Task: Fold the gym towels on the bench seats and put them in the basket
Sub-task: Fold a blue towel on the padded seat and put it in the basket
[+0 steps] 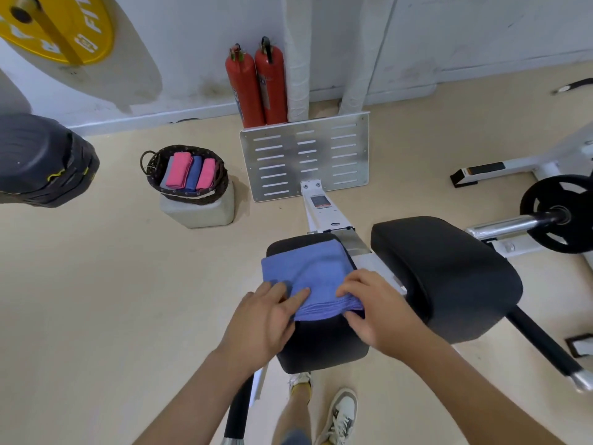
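A blue towel (308,271) lies partly folded on a small black bench seat (321,345) in the middle of the head view. My left hand (266,313) rests on its left near part with fingers laid flat. My right hand (375,303) grips the towel's layered near right edge, fingers on top and thumb beneath. A dark woven basket (154,184) stands on a pale block at the left, holding two pink folded towels (179,170), a blue one (193,173) and a grey one.
A larger black pad (449,274) sits right of the seat. A perforated metal footplate (305,155) and two red fire extinguishers (256,85) stand ahead by the wall. A barbell with a black plate (558,213) is at right, stacked dark weights (41,162) at left. My feet are below the seat.
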`<state>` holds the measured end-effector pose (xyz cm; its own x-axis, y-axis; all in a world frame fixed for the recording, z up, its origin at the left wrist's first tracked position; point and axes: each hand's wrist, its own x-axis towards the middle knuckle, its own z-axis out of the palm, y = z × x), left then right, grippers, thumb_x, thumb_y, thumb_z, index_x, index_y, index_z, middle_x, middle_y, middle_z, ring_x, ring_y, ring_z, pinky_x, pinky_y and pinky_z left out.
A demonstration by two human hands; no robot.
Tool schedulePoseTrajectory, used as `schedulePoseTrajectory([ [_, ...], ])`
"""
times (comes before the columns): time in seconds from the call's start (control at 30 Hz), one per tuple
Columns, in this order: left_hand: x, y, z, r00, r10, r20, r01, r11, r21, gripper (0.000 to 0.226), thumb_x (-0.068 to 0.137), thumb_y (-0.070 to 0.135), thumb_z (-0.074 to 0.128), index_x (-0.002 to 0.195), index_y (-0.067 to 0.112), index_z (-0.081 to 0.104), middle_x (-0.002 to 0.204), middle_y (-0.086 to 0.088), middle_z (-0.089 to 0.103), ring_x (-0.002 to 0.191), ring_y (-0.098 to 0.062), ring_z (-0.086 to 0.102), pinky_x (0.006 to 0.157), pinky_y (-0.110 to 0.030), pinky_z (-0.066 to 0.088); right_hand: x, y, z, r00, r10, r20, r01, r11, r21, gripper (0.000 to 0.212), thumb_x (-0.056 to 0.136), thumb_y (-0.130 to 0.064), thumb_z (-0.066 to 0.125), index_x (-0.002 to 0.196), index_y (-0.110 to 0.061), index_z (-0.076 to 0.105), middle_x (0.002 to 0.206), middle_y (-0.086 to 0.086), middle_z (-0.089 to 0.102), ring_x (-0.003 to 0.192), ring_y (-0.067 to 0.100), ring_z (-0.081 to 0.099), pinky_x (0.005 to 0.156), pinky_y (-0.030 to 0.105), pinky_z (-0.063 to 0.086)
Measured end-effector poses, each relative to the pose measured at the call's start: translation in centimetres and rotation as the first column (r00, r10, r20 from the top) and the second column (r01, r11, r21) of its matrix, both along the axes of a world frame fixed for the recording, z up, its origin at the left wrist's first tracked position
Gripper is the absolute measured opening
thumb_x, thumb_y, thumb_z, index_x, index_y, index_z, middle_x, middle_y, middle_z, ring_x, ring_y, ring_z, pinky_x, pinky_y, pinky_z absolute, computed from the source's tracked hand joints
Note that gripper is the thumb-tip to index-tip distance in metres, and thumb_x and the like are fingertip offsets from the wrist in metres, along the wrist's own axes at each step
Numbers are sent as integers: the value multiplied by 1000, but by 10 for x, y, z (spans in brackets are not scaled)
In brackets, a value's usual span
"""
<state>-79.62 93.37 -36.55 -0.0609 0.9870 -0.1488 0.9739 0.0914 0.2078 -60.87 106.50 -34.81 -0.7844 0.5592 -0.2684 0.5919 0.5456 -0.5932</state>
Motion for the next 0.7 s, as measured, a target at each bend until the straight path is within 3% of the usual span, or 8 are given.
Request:
schedulePoseTrajectory([
  [0.07,4,-1,0,999,38,-22,-37,999,28,52,67,32,74,118,25,65,85,0,56,70,-25,54,49,-30,45,0,-1,7,967,-247,-69,228,951,-209,20,81,-19,73,101,-21,68,106,-12,59,98,4,57,88,16,45],
  [0.17,11,-1,5,995,74,-71,-70,996,53,45,66,35,77,109,27,70,85,1,56,74,-23,55,57,-29,43,-3,-2,12,771,-634,-52,560,716,-417,15,87,-14,68,101,-19,68,97,-8,67,95,6,63,84,21,52],
  [0.27,17,-2,7,995,94,-45,-91,994,66,35,67,29,76,100,23,69,88,2,55,77,-23,54,59,-30,42,-3,-4,7,626,-779,46,699,534,-476,20,85,-10,69,104,-16,67,91,-2,68,90,15,66,82,33,57],
  [0.37,24,2,10,994,105,-26,-103,993,54,41,65,25,77,104,22,64,90,0,58,76,-25,56,57,-31,44,-3,-5,3,586,-799,131,719,439,-539,23,83,-7,69,105,-11,67,90,3,69,86,18,67,78,31,58],
  [0.53,35,16,4,991,22,-130,-13,998,69,55,62,26,82,115,28,67,86,-4,63,70,-26,58,57,-32,47,-7,-4,4,643,-748,168,715,506,-482,24,79,-6,70,102,-12,66,92,8,69,77,19,66,66,27,55],
  [0.57,35,18,2,991,2,-137,10,996,88,53,62,25,82,113,28,68,85,-4,63,70,-26,58,57,-32,46,-7,-4,6,673,-721,166,705,557,-439,25,80,-8,69,103,-14,65,90,6,69,76,18,64,66,27,54],
  [0.67,38,15,-6,986,-58,-159,90,975,203,41,72,22,66,113,27,69,87,-4,62,73,-27,53,57,-32,43,-5,-8,16,861,-479,171,489,872,-21,30,87,-16,59,116,-20,58,102,0,63,90,16,59,73,21,47],
  [0.7,41,11,-8,986,-68,-152,105,963,247,39,75,22,58,113,26,68,89,-4,62,75,-27,50,58,-33,42,-6,-11,16,912,-393,114,383,918,103,34,90,-17,56,124,-19,56,115,1,60,103,18,56,82,24,46],
])
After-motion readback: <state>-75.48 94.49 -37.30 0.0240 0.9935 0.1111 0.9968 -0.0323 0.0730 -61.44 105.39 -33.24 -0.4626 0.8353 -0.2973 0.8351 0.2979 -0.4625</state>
